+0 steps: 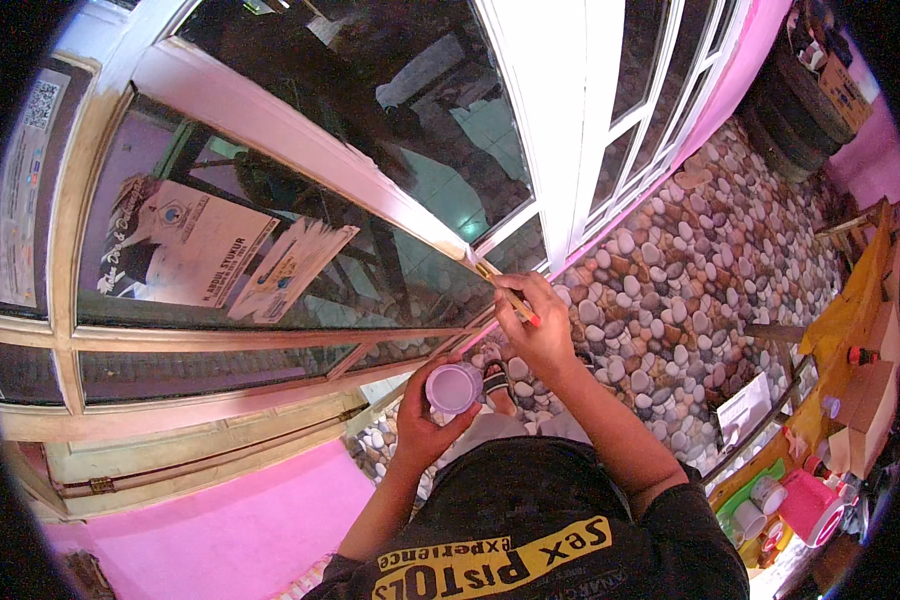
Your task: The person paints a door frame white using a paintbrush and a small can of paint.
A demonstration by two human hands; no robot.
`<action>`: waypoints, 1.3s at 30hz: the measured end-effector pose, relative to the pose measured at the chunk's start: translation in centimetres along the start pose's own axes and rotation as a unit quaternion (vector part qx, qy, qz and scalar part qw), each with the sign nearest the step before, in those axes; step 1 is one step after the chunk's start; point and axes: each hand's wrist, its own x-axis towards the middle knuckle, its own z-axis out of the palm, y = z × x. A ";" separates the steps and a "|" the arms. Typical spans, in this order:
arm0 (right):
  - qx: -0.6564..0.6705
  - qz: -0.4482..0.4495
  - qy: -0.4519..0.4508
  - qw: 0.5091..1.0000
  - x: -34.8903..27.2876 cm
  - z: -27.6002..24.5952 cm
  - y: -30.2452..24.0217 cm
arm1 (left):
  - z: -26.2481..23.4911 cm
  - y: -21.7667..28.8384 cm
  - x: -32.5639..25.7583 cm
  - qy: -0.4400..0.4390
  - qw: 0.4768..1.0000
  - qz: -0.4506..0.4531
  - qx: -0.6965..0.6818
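My left hand (425, 425) is wrapped round a small cup of pale paint (452, 388), its round mouth facing up. Pinched in my right hand (538, 325) is a paintbrush (516, 303) with a wooden handle and a red-orange end. The brush's bristles are at a wooden window-frame post (440, 235), close to its lower end; whether they touch it is hard to tell. Along its upper stretch the post is pale pinkish white, while the lower frame rail (220, 345) shows bare tan wood. A glass pane (370, 280) with stickers on it lies left of my hands.
Pebble-patterned flooring (670, 290) spreads to the right. Stacked tyres (795, 115) stand at the far right. At the lower right, a table holds a pink container (810, 507), white cups and a cardboard box (865, 415). A pink wall (230, 510) is at the lower left.
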 end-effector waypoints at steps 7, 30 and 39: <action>-0.025 -0.057 0.006 0.998 1.0 0.2 -1.8 | -0.1 -0.4 -0.1 -0.001 1.000 0.008 0.007; -0.010 -0.046 0.016 0.999 1.5 0.1 -2.6 | 0.0 0.2 0.1 0.007 0.999 0.005 0.034; 0.029 -0.065 0.008 0.997 2.3 -0.5 -4.8 | -0.1 -0.2 0.1 0.004 1.000 0.002 0.029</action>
